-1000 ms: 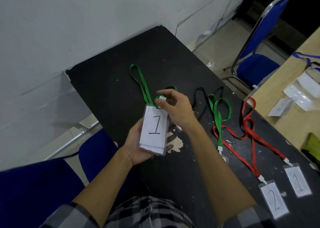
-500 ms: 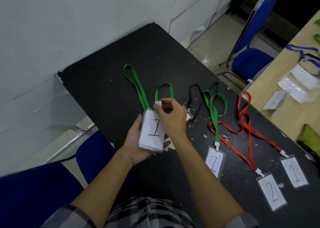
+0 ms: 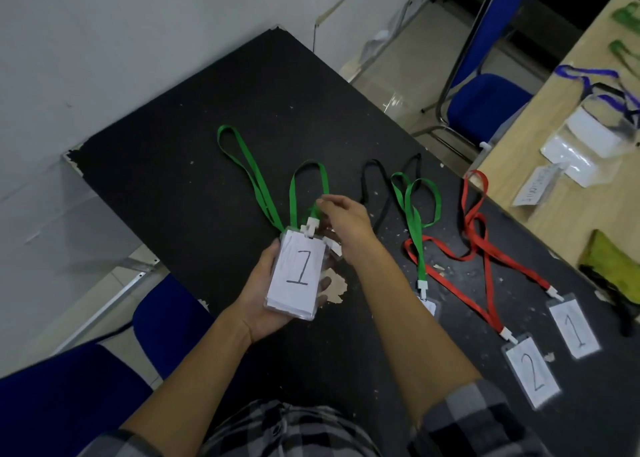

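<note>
My left hand (image 3: 263,304) holds a clear badge holder (image 3: 298,276) from below, its white card marked "1" facing up. A white clip (image 3: 309,227) sits at the holder's top edge. Above it my right hand (image 3: 346,221) pinches the end of a green lanyard (image 3: 308,179) just over that clip. A second green lanyard (image 3: 242,165) runs from the holder's top left corner out across the black table (image 3: 173,165).
To the right lie another green lanyard (image 3: 415,221) with a badge, a black lanyard (image 3: 374,179), and red lanyards (image 3: 481,241) ending in badges marked "2" (image 3: 531,370) and "1" (image 3: 575,328). A wooden table (image 3: 588,214) with plastic sleeves stands at right. Blue chairs (image 3: 485,103) flank the tables.
My right hand has lifted slightly, so the white clip and green strap now show above the holder. The view has shifted, bringing the right-hand badges further in.
</note>
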A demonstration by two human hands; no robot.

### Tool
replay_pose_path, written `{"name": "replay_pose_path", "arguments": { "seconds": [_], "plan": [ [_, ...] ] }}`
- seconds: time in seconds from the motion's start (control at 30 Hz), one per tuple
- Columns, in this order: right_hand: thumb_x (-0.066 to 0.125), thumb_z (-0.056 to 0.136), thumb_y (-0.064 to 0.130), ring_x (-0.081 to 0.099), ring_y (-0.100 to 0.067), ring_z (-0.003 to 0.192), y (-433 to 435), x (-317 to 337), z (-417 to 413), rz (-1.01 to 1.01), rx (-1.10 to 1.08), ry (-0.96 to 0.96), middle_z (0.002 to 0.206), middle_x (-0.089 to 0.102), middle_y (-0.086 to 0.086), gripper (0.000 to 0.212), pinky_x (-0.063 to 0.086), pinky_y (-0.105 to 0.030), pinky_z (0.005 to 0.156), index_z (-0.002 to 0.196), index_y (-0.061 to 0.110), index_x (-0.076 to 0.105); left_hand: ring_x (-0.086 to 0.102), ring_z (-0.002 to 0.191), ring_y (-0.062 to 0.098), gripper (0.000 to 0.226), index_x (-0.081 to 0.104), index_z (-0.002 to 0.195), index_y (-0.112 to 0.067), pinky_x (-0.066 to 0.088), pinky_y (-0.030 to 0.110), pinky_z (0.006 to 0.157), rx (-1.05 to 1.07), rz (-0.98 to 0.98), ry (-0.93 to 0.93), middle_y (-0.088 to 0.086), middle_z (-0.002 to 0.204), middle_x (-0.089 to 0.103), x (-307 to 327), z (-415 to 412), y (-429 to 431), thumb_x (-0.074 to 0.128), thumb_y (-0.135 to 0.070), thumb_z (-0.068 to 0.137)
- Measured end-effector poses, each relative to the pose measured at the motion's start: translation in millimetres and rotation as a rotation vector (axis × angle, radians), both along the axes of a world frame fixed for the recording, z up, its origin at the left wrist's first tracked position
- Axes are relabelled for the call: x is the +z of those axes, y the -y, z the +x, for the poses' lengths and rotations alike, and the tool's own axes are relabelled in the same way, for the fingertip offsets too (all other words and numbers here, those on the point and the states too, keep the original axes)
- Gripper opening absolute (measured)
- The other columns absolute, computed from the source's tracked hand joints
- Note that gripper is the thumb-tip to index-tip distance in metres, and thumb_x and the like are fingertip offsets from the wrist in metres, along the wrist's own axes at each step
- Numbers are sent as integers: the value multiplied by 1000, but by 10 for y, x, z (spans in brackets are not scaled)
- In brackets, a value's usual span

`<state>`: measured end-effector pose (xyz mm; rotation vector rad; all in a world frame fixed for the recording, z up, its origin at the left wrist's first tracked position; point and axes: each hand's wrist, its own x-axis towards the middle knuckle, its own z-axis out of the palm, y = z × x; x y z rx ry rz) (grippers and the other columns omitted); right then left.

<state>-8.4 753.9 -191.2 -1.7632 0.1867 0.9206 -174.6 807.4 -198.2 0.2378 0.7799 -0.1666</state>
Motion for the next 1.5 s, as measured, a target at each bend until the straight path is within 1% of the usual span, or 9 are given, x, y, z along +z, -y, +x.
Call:
{"name": "replay_pose_path", "arguments": {
  "seconds": [0.17,0.33,0.43,0.57,0.73,0.9,1.1,1.27,1.5],
  "plan": [
    [69,91,24,64,-15,96,53,-234,381,-291,148,346,100,69,3,20,49,-27,80,109,14,72,59,105,30,67,63,134,-19,49,45,90,-21,10,-13,17,139,57,-42,103,-14,43,-66,92],
    [69,87,41,53,-33,122,206,-555,568,-691,155,495,127,59,-11,45,46,-49,101,123,15,60,63,102,31,66,68,128,-15,48,47,95,-7,11,-44,18,131,62,-95,211,-61,50,-64,87],
    [71,87,40,48,-34,127,228,-642,575,-744,145,477,131,55,-11,47,37,-51,104,124,16,53,70,89,30,61,75,116,-15,57,43,80,-3,22,-46,16,115,69,-97,256,-100,46,-62,92],
    [66,91,26,55,-29,121,201,-677,549,-674,44,465,119,67,-4,33,32,-45,103,121,19,53,73,77,28,58,69,122,-16,60,38,64,-1,56,-50,15,104,72,-78,263,-147,38,-60,98],
    [68,89,15,61,-16,94,287,-587,485,-324,-31,466,90,62,5,26,49,-38,96,115,14,62,65,105,31,61,59,137,-22,58,41,76,-8,140,-28,18,139,58,-77,210,-206,40,-62,96],
    [70,90,10,59,-4,89,407,-281,441,-68,5,500,95,62,8,26,47,-9,76,115,16,65,68,96,28,63,62,134,-19,56,39,78,21,208,-33,16,129,64,-53,158,-269,39,-64,95],
    [68,91,6,63,-3,87,518,341,237,150,13,472,98,65,2,27,52,-16,79,116,15,67,65,84,24,54,70,112,-20,50,42,84,62,311,-54,8,98,68,79,169,-201,41,-63,96],
    [69,91,8,67,-13,95,554,617,-85,254,126,332,106,70,-6,25,57,-25,83,112,20,69,59,104,32,57,68,127,-19,46,46,89,-6,226,24,13,123,65,247,107,40,44,-60,95],
    [74,87,13,67,-5,84,546,541,-567,166,165,424,91,71,4,20,53,-19,74,104,21,69,70,89,31,60,79,102,-11,52,47,92,26,59,49,17,106,71,489,-60,449,42,-58,98]
  ]
}}
